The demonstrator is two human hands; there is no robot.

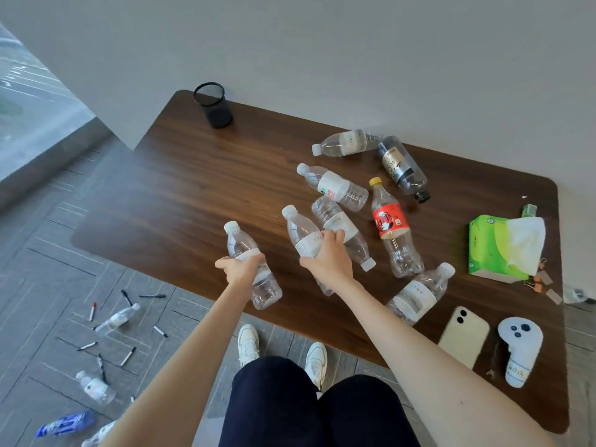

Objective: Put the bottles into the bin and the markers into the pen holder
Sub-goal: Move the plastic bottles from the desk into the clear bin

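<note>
My left hand (240, 267) grips a clear water bottle (248, 250) around its middle, above the table's near edge. My right hand (327, 259) is closed on a second clear bottle (301, 233). Several more bottles lie on the brown table (180, 188): clear ones (335, 187), (346, 143), (417, 293), a red-labelled one (392, 227) and a dark one (403, 167). The black mesh pen holder (214, 104) stands at the far left corner. Several markers (127, 296) and bottles (117, 319) lie scattered on the floor at the left. No bin is in view.
A green tissue box (493, 246), a phone (464, 335), a white controller (519, 350) and small binder clips (537, 283) sit on the table's right side. A blue packet (66, 424) lies on the floor. My legs and white shoes (248, 343) are at the table's near edge.
</note>
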